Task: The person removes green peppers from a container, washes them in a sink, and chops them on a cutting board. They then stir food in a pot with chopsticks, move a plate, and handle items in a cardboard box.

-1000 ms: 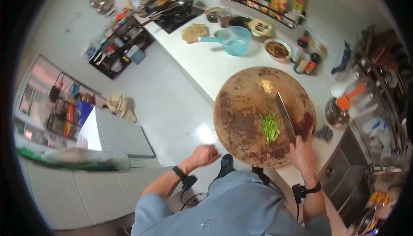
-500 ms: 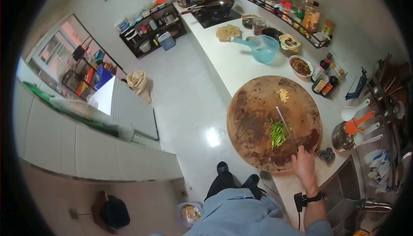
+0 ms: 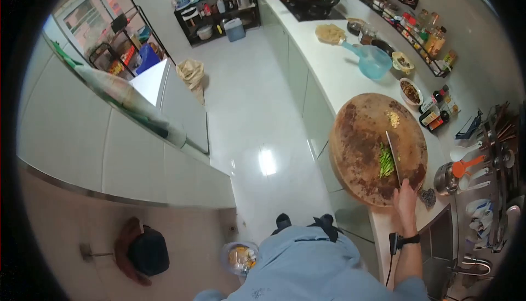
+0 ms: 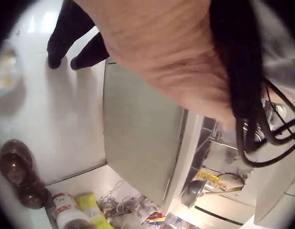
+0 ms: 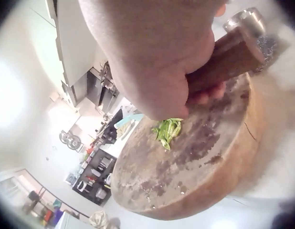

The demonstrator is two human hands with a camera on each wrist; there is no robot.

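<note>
A knife (image 3: 393, 157) is gripped by the right hand (image 3: 406, 200), whose fingers are curled round the wooden handle (image 5: 227, 59); in the right wrist view the handle is largely covered by the hand, and only its metal end cap and a short stretch of wood are seen. The blade is not shown in that view at all. In the head view the blade is laid across the round wooden chopping board (image 3: 356, 136), its edge just beside a small heap of cut green vegetable (image 3: 386, 162), which lies right of the board's middle. Whether the blade is touching the greens cannot be told at this size. A smaller pale chopped heap (image 3: 393, 118) is seen farther up the board, well apart from the knife; what it is cannot be made out.

The left hand is hidden in the head view, lost below the light blue shirt (image 3: 307, 268). In the left wrist view only the wrist or the back of the hand (image 4: 171, 57) is shown, close and blurred, with a black strap and cables beside it; the fingers are cut off, so it cannot be told whether that hand is clenched, relaxed or holding anything.

The board is set on a white counter (image 3: 334, 76), its near edge overhanging slightly. A blue jug (image 3: 372, 60) is stood farther along.
</note>
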